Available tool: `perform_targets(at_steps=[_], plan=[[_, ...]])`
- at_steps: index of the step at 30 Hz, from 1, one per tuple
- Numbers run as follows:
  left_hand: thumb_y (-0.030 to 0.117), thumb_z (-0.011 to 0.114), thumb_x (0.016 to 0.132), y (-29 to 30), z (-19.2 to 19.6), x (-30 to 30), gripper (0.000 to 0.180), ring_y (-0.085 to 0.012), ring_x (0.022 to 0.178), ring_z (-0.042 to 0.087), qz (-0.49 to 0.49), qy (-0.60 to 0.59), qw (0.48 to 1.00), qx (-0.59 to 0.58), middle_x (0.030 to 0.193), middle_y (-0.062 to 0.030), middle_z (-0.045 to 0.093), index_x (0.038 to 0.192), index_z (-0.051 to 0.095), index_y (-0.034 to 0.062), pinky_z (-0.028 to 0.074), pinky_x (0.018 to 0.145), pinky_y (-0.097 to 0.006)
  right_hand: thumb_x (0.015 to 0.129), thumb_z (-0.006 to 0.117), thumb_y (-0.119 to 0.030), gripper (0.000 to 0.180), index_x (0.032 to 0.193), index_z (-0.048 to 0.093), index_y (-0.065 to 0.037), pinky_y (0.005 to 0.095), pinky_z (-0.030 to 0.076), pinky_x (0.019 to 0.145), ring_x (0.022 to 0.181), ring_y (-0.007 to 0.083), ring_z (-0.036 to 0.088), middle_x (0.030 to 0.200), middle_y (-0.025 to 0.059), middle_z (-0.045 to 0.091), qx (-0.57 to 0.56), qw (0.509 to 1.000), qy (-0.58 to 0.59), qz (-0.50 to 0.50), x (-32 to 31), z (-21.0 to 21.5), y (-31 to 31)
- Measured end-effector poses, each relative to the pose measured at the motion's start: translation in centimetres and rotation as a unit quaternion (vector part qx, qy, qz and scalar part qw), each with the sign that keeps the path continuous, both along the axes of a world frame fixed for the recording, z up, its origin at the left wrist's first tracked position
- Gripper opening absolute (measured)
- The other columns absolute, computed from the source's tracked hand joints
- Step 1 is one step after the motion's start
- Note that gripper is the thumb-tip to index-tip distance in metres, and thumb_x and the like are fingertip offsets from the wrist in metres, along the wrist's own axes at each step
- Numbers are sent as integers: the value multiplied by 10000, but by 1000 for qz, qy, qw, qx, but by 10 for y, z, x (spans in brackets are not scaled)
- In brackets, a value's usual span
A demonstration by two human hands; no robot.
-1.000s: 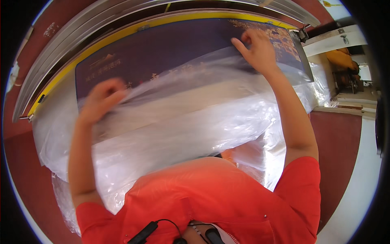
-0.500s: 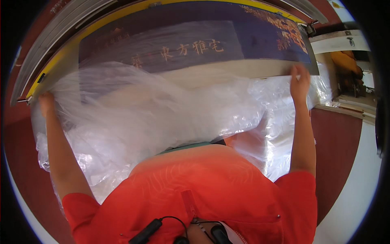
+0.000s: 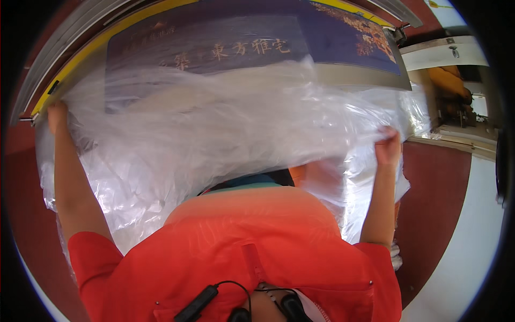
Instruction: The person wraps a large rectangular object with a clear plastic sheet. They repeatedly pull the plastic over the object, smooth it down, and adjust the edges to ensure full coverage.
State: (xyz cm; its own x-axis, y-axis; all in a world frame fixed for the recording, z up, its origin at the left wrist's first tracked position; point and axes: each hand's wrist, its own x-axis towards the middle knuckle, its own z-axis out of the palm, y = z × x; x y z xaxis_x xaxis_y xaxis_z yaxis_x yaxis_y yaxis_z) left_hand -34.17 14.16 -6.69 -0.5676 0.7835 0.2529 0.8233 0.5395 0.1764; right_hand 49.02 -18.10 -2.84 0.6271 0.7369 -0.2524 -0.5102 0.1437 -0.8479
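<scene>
Both arms are spread wide, holding a large clear plastic sheet [image 3: 225, 134] stretched in front of the person's orange shirt [image 3: 247, 252]. The left hand [image 3: 57, 115] has its fingers clamped on the sheet's left edge, and the right hand [image 3: 387, 147] has its fingers closed on the right edge. The sheet drapes over the lower part of a dark blue printed board [image 3: 332, 37] edged in yellow, above the dark red floor [image 3: 434, 214].

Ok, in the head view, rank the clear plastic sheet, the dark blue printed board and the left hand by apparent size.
1. Clear plastic sheet, spread between both hands.
2. Dark blue printed board, partly covered by the sheet, so its full extent is unsure.
3. Left hand, smallest.
</scene>
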Motion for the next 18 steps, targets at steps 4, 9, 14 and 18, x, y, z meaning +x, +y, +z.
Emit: perform_targets(at_steps=[4,9,14,18], plan=[[378,402,745,-9,5,6,409,-353,959,457,-18,28,999,7,1028,-170,498,1004,498,77,363,796,-407,745,504,-243,151,662,456,-127,215,322,401,444,52,331,543,-48,359,-310,931,-177,-73,-5,66,32],[394,398,771,-10,4,31,396,-353,906,478,-94,-4,995,28,970,-168,520,979,497,72,381,743,-400,717,530,-315,335,882,538,-24,293,394,546,645,204,536,743,94,559,-327,499,-797,-93,64,197,102],[386,417,780,-31,-1,-5,363,-355,838,498,-143,11,984,104,901,-170,536,924,493,61,393,694,-393,670,585,-190,290,942,550,-96,336,353,807,988,255,437,1043,90,488,-72,186,-979,43,-95,139,172],[368,435,781,-28,12,37,353,-356,807,505,-148,9,985,86,859,-176,539,892,490,38,391,670,-392,737,497,-305,351,1008,508,-81,397,314,863,1117,259,337,1164,93,409,-197,325,-890,250,-98,97,205]])
